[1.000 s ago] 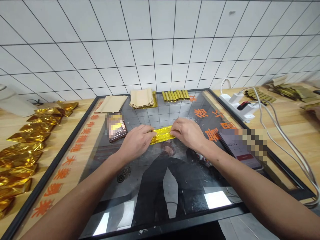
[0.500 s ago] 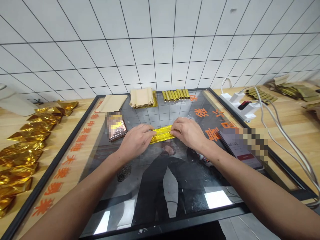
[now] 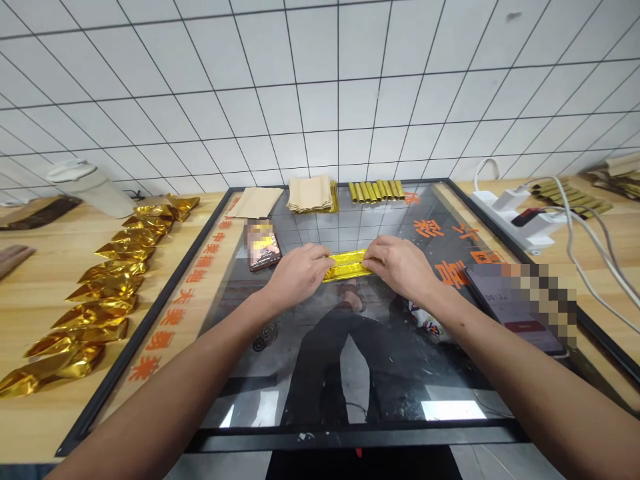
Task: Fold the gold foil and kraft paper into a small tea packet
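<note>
A strip of gold foil paper (image 3: 347, 267), its long edges folded inward, lies on the black-framed glass panel (image 3: 320, 360). My left hand (image 3: 303, 272) pinches its left end between thumb and fingers. At the opposite end, my right hand (image 3: 397, 263) grips the foil in the same way. Beyond my hands, a row of rolled gold tubes (image 3: 376, 191) rests near the panel's far edge. Beside those tubes is a stack of brown paper sheets (image 3: 310, 194), with gold foil showing at its side. Another brown sheet (image 3: 256, 202) lies farther left.
A small dark box (image 3: 263, 245) and a phone (image 3: 520, 310) flank my arms. Folded gold foil pieces (image 3: 107, 277) line the wooden table at left, near a white cup (image 3: 97, 190). Another person's hand (image 3: 15, 259) shows at the left edge. A power strip (image 3: 520, 220) with cables is at right.
The view has turned left, so the whole scene sits farther right and another person's hand shows at the left edge. Both my hands keep their hold on the foil.
</note>
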The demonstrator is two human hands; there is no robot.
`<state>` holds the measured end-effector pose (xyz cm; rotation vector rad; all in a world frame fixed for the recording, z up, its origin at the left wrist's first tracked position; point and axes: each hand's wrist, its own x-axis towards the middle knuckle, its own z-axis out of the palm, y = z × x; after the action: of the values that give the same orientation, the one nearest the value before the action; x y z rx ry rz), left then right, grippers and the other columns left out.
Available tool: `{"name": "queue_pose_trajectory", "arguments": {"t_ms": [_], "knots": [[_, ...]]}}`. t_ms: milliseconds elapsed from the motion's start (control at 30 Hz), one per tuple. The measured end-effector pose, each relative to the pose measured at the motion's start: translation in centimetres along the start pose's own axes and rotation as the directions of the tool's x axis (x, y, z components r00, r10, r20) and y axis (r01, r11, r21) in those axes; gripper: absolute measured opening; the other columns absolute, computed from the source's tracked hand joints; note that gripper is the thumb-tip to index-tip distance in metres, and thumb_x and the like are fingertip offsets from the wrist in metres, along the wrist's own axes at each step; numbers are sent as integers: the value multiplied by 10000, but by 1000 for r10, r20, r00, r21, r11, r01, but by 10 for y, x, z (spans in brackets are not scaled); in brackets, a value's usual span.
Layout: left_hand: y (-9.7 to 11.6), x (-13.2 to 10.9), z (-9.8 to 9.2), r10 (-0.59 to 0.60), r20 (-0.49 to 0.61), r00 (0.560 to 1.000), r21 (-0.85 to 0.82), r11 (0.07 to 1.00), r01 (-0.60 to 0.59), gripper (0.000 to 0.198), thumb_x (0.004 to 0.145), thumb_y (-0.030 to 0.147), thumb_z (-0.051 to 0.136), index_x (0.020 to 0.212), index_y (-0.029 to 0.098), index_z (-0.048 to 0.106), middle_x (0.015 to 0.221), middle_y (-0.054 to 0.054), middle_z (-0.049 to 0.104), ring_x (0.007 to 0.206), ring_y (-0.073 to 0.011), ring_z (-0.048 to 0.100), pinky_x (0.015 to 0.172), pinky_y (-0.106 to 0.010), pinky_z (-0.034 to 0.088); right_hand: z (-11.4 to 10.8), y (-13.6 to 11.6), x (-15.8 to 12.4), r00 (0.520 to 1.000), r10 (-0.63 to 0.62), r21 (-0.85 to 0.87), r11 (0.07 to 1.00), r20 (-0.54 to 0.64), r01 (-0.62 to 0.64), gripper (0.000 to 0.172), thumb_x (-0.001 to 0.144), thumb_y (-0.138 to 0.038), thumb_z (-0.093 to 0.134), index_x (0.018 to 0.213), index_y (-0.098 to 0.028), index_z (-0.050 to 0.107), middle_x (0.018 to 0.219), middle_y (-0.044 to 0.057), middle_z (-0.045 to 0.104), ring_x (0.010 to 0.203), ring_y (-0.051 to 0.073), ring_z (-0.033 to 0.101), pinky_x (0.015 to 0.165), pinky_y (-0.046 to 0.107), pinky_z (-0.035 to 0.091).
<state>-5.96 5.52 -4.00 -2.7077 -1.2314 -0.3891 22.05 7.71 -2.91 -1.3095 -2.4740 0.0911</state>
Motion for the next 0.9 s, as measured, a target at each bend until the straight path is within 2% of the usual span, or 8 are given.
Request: {"name": "queue_pose_trajectory", "arguments": {"t_ms": [667, 900], "knots": [[3, 1, 0, 12, -16, 1000, 26, 1000, -11, 364, 1116, 207, 436, 1172, 223, 795, 1241, -96, 766, 1078, -257, 693, 871, -384, 542, 1, 2, 0, 999, -26, -25, 999, -24, 26, 194, 1058, -299, 666, 966, -233, 823, 1066, 53, 782, 958, 234, 713, 797, 345, 439], [0, 1, 3, 9, -42, 999, 22, 1000, -8, 329, 1107, 223, 471, 1153, 234, 797, 1222, -88, 773, 1045, -254, 701, 853, -386, 543, 1, 1, -1, 1000, -10, -31, 999, -7, 9, 226, 1065, -321, 634, 994, -237, 831, 1083, 86, 776, 984, 248, 701, 849, 349, 465]]}}
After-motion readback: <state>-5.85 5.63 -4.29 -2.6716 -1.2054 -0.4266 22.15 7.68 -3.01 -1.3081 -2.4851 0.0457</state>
